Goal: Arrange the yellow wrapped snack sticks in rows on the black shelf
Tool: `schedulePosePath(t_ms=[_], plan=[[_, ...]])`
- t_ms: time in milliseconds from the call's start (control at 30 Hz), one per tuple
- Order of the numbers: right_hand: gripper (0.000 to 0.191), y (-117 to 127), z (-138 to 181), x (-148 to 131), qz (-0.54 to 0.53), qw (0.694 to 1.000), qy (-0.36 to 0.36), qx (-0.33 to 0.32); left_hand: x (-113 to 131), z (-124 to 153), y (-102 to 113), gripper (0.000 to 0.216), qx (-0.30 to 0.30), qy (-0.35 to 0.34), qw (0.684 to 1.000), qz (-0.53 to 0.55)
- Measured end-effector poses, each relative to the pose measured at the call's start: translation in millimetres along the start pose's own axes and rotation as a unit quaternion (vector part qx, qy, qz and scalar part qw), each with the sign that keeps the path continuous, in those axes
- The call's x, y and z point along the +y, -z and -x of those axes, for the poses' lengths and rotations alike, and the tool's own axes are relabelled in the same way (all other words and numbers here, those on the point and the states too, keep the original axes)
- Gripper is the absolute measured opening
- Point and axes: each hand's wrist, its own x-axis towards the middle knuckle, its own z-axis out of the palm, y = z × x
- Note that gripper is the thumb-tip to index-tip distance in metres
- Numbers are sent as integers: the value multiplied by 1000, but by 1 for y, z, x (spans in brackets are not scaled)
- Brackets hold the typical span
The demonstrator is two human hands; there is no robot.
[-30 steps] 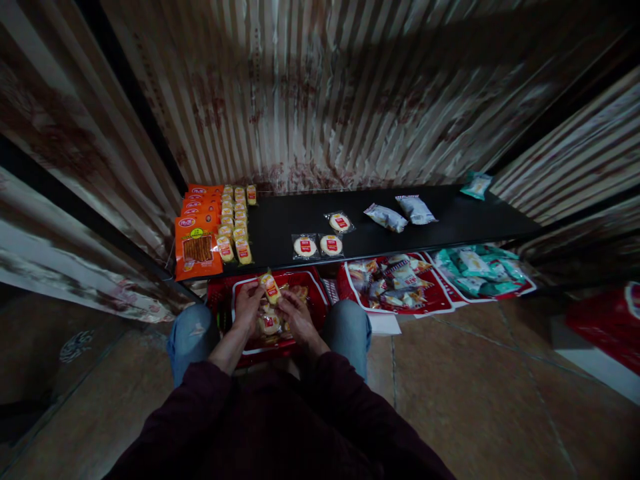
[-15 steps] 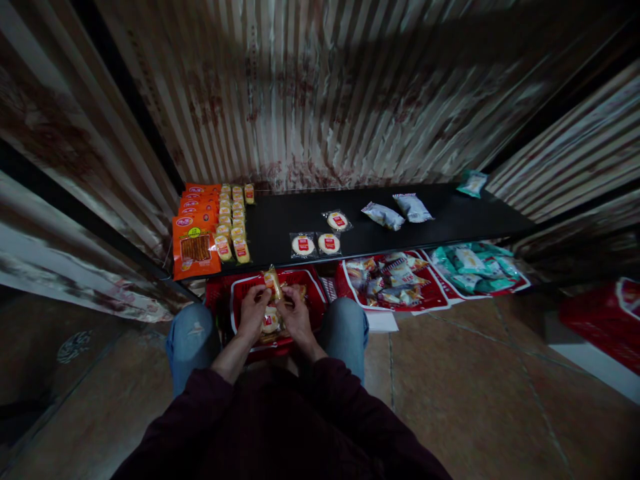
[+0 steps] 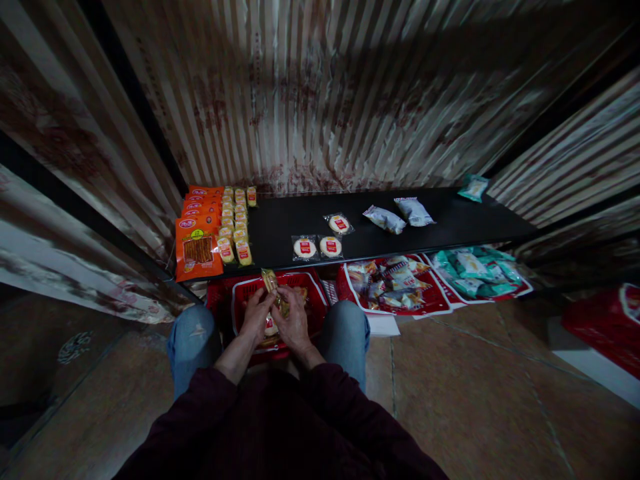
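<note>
Both hands hold one small yellow wrapped snack [image 3: 269, 280] above a red basket [image 3: 318, 285] between my knees. My left hand [image 3: 256, 315] grips it from the left with bent fingers. My right hand [image 3: 293, 319] closes on it from the right, its fingers covering the lower part. Beneath them in the basket lie more packets, among them a round white wrapped cake [image 3: 271, 326], partly hidden by the hands. On the shelf ahead stand rows of similar yellow wrapped snacks [image 3: 243, 252], beside a column of orange snack bags [image 3: 199, 248].
The black shelf [image 3: 280, 213] also bears three round white wrapped cakes [image 3: 331, 247], two pale packets [image 3: 415, 211] and a teal packet [image 3: 473, 188]. Below its edge sit a basket of mixed packets [image 3: 400, 283] and one of teal packets [image 3: 470, 264]. Another red basket [image 3: 600, 327] stands far right.
My right hand has shifted slightly left and up, closer to the left hand, over the snack. The snack now shows a different, less orange side. The shelf goods have stayed put.
</note>
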Motion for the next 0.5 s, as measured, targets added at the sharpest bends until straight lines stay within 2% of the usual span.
schedulePosePath(t_ms=[133,333,500], plan=[[29,1,-1,-2,2,1000,6,-1,0,-2,1,30,30,37,998,42],[24,0,-1,-3,33,999,-6,9,-1,-4,4,28,-41,53,994,90],[25,-1,2,-3,36,999,-5,7,-1,-4,2,17,-58,78,986,133]])
